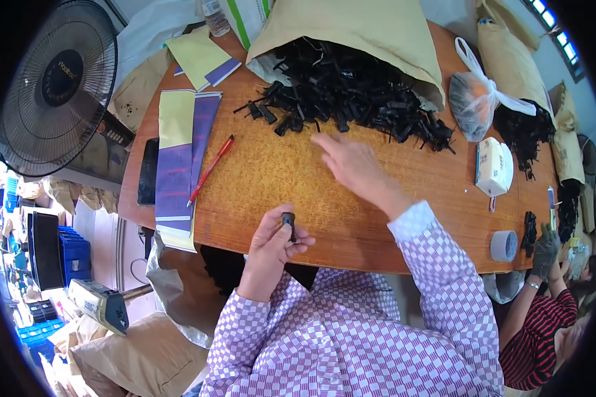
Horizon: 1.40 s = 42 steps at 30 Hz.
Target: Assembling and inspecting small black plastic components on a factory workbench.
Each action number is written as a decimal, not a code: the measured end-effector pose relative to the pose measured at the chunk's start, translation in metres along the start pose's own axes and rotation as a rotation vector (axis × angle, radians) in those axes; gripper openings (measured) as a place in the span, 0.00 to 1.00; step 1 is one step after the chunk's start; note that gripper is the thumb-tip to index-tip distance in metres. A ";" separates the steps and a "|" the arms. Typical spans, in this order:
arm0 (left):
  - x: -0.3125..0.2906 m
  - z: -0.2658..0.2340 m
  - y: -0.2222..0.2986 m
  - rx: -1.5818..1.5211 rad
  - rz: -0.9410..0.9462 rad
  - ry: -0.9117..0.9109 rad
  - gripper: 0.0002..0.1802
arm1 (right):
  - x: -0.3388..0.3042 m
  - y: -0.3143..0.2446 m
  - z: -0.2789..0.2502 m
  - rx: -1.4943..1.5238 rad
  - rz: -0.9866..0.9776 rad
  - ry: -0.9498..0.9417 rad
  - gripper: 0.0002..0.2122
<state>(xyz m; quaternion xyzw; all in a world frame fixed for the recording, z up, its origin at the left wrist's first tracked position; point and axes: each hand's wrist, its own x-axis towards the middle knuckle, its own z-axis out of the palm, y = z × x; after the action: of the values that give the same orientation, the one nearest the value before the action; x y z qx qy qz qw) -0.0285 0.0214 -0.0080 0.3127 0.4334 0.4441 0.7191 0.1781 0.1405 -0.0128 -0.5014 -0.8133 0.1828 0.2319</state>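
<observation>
My left hand (275, 241) is near the table's front edge, shut on a small black plastic part (289, 220) held between thumb and fingers. My right hand (351, 162) stretches out flat over the wooden table (278, 172), fingers spread and blurred, holding nothing, just short of a big pile of black plastic parts (351, 92). That pile spills out of a tan paper sack (357, 33) lying at the table's far side.
Purple and yellow sheets (182, 159), a red pen (210, 169) and a dark phone (148, 171) lie at the left. A clear plastic bag (477, 99), white tissue pack (493, 167) and tape roll (503, 245) sit right. Another person's gloved hand (545, 248) works at right. A fan (56, 86) stands left.
</observation>
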 end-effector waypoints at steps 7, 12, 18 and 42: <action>-0.014 -0.004 -0.006 -0.492 -0.233 -0.029 0.09 | 0.039 0.027 0.005 -0.383 -0.167 -0.038 0.12; -0.007 -0.010 -0.019 -0.382 -0.147 -0.054 0.08 | 0.009 0.019 0.006 -0.027 -0.249 0.223 0.08; 0.026 0.014 -0.008 0.252 0.261 0.051 0.18 | -0.041 -0.010 -0.010 0.745 0.309 0.099 0.07; 0.022 0.045 -0.034 0.566 0.207 -0.149 0.22 | -0.127 -0.046 0.018 0.909 0.371 0.111 0.08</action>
<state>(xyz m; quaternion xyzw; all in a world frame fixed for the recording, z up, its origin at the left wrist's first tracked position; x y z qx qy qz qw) 0.0297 0.0246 -0.0248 0.5747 0.4520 0.3524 0.5842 0.1840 0.0055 -0.0279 -0.4949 -0.5344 0.5304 0.4338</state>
